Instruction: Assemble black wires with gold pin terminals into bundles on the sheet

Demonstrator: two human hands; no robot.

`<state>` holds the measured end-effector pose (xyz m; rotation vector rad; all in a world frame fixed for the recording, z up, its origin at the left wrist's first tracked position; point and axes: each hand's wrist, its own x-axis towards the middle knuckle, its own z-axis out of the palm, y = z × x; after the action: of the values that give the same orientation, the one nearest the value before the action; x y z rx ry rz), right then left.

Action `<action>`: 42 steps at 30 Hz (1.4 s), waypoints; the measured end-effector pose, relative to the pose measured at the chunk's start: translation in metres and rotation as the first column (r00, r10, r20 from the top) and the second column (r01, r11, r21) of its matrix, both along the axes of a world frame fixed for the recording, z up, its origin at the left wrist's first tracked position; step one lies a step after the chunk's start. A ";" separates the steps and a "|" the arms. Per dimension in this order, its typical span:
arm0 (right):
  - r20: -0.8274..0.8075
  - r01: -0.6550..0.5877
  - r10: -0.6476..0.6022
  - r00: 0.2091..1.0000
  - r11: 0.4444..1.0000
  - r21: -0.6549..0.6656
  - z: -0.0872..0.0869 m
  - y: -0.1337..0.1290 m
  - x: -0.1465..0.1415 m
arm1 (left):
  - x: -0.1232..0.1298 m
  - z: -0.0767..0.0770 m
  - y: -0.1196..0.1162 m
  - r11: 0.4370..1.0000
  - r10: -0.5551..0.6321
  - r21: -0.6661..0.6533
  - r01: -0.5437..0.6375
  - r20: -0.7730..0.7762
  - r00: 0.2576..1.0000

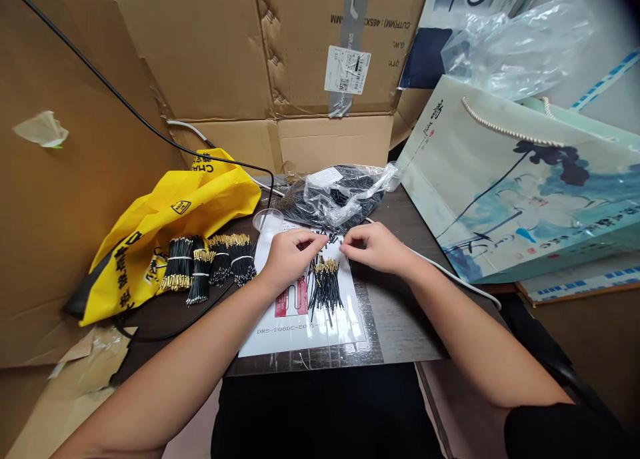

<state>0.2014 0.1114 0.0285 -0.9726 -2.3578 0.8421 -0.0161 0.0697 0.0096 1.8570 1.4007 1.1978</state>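
Black wires (327, 291) beside left hand (291, 255)

Dark wood-grain tabletop (400, 329), and it's a busy one!
White printed sheet (295, 347) flat at centre frame, clear plastic bag (345, 202) with black contents at the sheet's upper end, yellow bag (200, 192) sprawling centre-left, banded bundles of black wires (179, 257) between sheet and yellow bag, white cable (460, 281) trailing away right.

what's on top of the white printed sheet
Black wires with gold ends lie loosely on the sheet, with small black pieces just beyond them. Any print directly beneath the wires or behind the left hand is covered.
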 end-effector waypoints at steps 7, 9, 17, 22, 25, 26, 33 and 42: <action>0.551 0.179 -0.175 0.816 0.983 0.047 0.002 0.023 0.038 | -0.010 0.006 -0.001 0.978 0.011 0.188 0.084 -0.453 0.891; 0.595 0.182 -0.181 0.783 0.981 0.059 -0.001 0.023 0.038 | -0.011 0.008 -0.002 0.971 -0.062 0.155 0.184 -0.579 0.813; 0.544 0.126 -0.095 0.834 0.992 -0.019 0.005 0.024 0.045 | -0.008 0.008 -0.006 0.947 -0.130 0.134 0.293 -0.674 0.727; 0.383 0.145 -0.159 0.910 0.987 0.063 -0.007 0.032 0.044 | -0.009 0.008 -0.004 0.941 -0.122 0.160 0.297 -0.659 0.742; 0.374 0.145 -0.162 0.913 0.987 0.073 -0.015 0.032 0.040 | -0.008 0.008 -0.004 0.940 -0.119 0.169 0.297 -0.653 0.748; 0.372 0.149 -0.168 0.913 0.986 0.078 -0.017 0.032 0.038 | -0.008 0.008 -0.004 0.939 -0.118 0.172 0.297 -0.651 0.750; 0.339 0.166 -0.185 0.922 0.983 0.085 -0.021 0.030 0.035 | -0.009 0.006 -0.003 0.935 -0.111 0.192 0.297 -0.637 0.763; 0.327 0.226 -0.232 0.916 0.973 0.056 -0.012 0.031 0.041 | -0.008 0.006 -0.003 0.944 -0.104 0.188 0.272 -0.611 0.785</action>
<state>0.2423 0.1422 0.0170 -1.4489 -2.4496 0.6027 -0.0241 0.0669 0.0159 2.6630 1.3418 0.7460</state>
